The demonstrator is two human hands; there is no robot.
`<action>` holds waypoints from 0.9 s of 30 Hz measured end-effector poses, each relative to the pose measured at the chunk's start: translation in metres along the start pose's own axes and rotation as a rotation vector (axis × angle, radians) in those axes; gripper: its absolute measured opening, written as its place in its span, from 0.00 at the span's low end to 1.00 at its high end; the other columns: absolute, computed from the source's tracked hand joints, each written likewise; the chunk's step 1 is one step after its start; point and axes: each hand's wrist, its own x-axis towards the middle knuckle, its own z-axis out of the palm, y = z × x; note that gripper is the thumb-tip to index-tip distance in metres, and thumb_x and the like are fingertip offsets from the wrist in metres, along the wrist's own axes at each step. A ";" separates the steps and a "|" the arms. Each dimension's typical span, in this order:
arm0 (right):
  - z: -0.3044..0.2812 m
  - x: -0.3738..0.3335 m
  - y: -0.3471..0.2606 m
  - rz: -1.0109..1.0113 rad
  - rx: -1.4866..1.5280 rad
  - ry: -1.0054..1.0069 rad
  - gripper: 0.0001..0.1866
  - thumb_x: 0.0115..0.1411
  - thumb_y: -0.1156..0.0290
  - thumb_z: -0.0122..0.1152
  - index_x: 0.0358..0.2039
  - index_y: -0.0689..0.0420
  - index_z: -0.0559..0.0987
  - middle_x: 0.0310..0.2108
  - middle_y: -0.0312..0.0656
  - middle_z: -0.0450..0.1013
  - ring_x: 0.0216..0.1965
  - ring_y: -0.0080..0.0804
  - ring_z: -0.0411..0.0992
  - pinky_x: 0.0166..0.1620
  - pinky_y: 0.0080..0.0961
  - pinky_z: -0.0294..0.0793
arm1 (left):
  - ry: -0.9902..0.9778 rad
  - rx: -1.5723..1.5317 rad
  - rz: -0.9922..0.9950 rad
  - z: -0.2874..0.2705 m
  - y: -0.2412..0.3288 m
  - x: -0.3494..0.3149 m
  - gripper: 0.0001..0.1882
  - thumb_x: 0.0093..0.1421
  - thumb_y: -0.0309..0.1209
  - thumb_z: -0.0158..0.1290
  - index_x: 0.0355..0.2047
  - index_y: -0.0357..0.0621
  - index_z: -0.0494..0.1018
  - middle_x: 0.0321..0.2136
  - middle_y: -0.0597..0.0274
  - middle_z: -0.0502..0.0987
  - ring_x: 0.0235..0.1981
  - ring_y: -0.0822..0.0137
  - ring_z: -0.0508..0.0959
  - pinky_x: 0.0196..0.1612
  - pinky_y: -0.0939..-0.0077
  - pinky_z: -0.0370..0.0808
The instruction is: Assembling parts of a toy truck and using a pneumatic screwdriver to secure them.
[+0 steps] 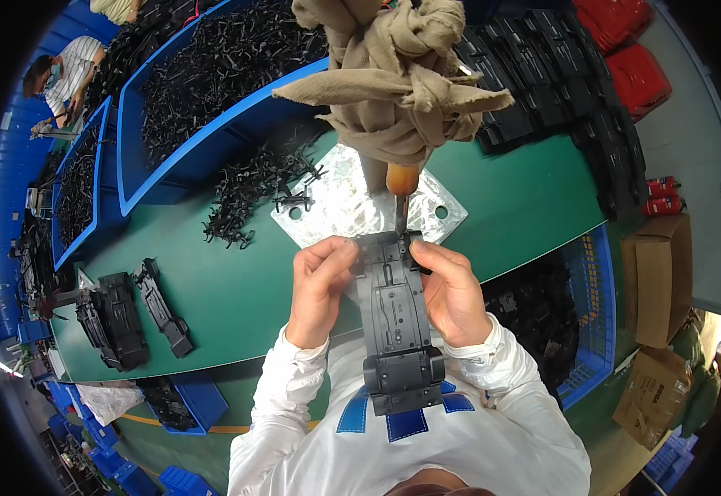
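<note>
A long black plastic car chassis [397, 322] is held lengthwise in front of my chest. My left hand [321, 285] grips its far left corner, thumb on top. Along the far right corner, my right hand [453, 289] is closed on the same chassis. A fixed tool with an orange handle [402, 178] and a metal shaft [401, 213] points down at the chassis's far end; whether its tip touches cannot be made out. Thick beige cloth [410, 99] is knotted round the tool's upper part. Beneath it lies a shiny silver plate [335, 194].
Small black plastic parts [249, 186] lie heaped left of the plate, beside a blue bin [228, 124] full of them. Several chassis [121, 318] rest on the green table [211, 306]. More are stacked [542, 78] far right. A blue crate [596, 306] stands right; another person [71, 70] works far left.
</note>
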 end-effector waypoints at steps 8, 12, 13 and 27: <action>0.000 0.000 0.000 -0.002 -0.004 0.007 0.11 0.66 0.71 0.53 0.43 0.66 0.76 0.41 0.40 0.75 0.43 0.27 0.73 0.49 0.27 0.72 | 0.008 -0.003 -0.016 0.001 0.002 -0.001 0.10 0.62 0.35 0.56 0.30 0.41 0.76 0.23 0.79 0.72 0.23 0.87 0.63 0.27 0.90 0.57; 0.000 -0.002 -0.001 0.009 -0.030 -0.004 0.12 0.66 0.71 0.53 0.44 0.65 0.76 0.42 0.40 0.75 0.43 0.27 0.73 0.49 0.27 0.72 | -0.017 0.012 -0.025 -0.004 0.002 -0.001 0.10 0.62 0.36 0.56 0.30 0.41 0.77 0.24 0.79 0.72 0.22 0.87 0.63 0.27 0.89 0.57; 0.000 -0.002 -0.002 0.016 -0.040 0.002 0.12 0.66 0.70 0.53 0.44 0.65 0.76 0.42 0.40 0.75 0.43 0.27 0.73 0.49 0.27 0.72 | -0.030 0.008 -0.054 -0.006 0.002 -0.001 0.10 0.62 0.36 0.56 0.30 0.41 0.77 0.24 0.79 0.72 0.22 0.87 0.63 0.27 0.89 0.57; -0.032 0.005 -0.004 -0.052 -0.072 0.039 0.14 0.66 0.67 0.53 0.46 0.64 0.75 0.42 0.41 0.75 0.44 0.29 0.73 0.49 0.29 0.74 | -0.106 0.057 -0.180 0.004 0.000 0.004 0.11 0.63 0.36 0.57 0.39 0.41 0.79 0.32 0.70 0.80 0.33 0.79 0.77 0.37 0.84 0.74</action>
